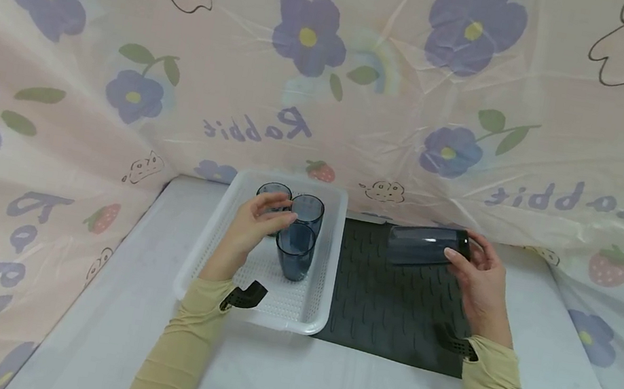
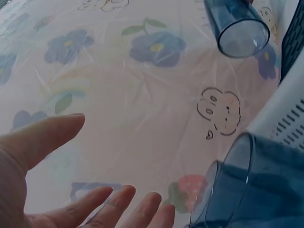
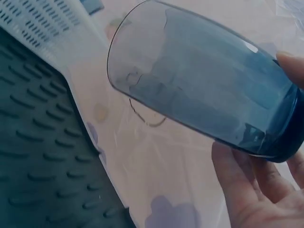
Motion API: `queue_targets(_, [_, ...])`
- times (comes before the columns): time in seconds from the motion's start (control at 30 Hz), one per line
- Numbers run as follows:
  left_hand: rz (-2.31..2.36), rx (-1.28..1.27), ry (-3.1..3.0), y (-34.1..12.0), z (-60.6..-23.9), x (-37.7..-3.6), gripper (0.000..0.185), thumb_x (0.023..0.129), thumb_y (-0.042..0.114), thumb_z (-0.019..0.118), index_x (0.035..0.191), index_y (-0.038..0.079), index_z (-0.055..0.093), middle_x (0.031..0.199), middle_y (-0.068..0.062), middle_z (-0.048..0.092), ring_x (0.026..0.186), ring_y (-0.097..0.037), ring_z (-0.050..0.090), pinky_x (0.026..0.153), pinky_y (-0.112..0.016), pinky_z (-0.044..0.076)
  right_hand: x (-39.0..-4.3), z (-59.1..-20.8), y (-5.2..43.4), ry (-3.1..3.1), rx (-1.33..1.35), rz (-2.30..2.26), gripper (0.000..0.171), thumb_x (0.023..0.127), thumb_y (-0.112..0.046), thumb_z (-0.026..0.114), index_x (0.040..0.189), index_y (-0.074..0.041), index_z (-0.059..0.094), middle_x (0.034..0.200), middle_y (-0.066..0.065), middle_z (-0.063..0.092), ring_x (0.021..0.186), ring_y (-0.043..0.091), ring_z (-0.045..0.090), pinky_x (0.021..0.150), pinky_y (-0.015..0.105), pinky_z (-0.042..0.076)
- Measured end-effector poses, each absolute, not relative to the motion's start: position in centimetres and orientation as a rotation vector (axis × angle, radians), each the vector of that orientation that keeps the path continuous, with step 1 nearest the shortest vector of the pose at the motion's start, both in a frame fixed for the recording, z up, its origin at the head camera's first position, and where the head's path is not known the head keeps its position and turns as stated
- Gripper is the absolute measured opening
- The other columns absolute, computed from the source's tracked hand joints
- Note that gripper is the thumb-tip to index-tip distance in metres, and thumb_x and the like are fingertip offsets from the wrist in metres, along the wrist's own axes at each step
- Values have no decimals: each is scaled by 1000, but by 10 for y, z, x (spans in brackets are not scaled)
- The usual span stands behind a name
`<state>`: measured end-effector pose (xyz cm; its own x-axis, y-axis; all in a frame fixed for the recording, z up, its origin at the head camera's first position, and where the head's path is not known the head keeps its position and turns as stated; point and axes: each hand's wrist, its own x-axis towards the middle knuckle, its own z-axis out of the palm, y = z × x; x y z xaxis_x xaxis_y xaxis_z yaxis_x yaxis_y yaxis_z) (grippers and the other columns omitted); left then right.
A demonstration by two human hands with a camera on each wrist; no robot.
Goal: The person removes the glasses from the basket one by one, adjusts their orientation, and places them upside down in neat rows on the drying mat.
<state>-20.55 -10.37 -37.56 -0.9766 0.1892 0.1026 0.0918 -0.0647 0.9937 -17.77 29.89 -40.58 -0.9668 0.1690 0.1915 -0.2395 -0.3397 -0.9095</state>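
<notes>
My right hand holds a blue-tinted drinking glass by its thick base, over the dark mat. The glass lies nearly on its side in the air, mouth to the left, and the right wrist view shows its see-through wall with nothing inside. Three more such glasses stand mouth up in a white perforated basket: a front glass, one behind it and one partly hidden by my left hand. That hand hovers over the basket, thumb and fingers apart with nothing between them in the left wrist view.
The white basket stands on a white table, its right side against the ridged mat. A printed curtain with flowers and rabbits hangs close behind the basket and mat and along both sides.
</notes>
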Motion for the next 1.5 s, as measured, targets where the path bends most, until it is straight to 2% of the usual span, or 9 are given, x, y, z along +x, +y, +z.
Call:
queue_targets(0.23, [2075,235,2211,-113,-383,-211,60,86,23,74,138,8,47,136,-14,50,121,-25,51,104,-44,37,-175,-407,314,-1610,65,2398,56,83,16,64,133,-8,53,118,3,61,97,11,61,66,20,55])
queue_targets(0.4, [2004,199,2211,-117,-387,-214,65,85,29,75,141,12,45,139,-10,48,125,-26,47,108,-48,32,-174,-406,324,-1607,32,2373,59,82,17,65,134,-6,51,119,2,61,105,11,59,74,20,55])
queue_targets(0.6, [1945,144,2180,-118,-382,-212,66,87,24,73,144,10,40,144,-13,43,130,-29,41,110,-52,27,-172,-405,337,-1669,-41,2269,61,80,15,68,135,-5,50,124,0,60,111,10,56,81,17,52])
queue_targets(0.7, [1917,139,2183,-118,-379,-210,66,88,23,72,144,9,39,144,-14,42,131,-30,40,110,-52,27,-172,-406,341,-1661,-99,2242,63,79,15,70,136,-6,51,125,-1,60,109,10,56,81,16,51])
queue_targets(0.93, [1844,223,2228,-119,-397,-219,73,84,33,75,144,11,40,142,-9,44,130,-28,42,108,-50,31,-168,-408,352,-1585,-172,2252,66,78,17,69,136,-7,51,120,-2,64,105,9,56,84,14,49])
queue_targets(1.2, [1769,283,2244,-117,-396,-221,73,84,31,75,144,8,41,143,-6,43,130,-29,42,107,-47,34,-169,-412,366,-1545,-249,2206,64,73,21,71,129,-7,56,111,-2,67,100,9,54,80,12,49])
queue_targets(1.5, [1700,314,2238,-115,-397,-221,75,81,26,79,143,8,42,143,-7,45,132,-33,39,105,-46,37,-171,-418,378,-1569,-271,2158,66,69,22,74,128,-4,58,110,0,67,102,11,54,78,13,51])
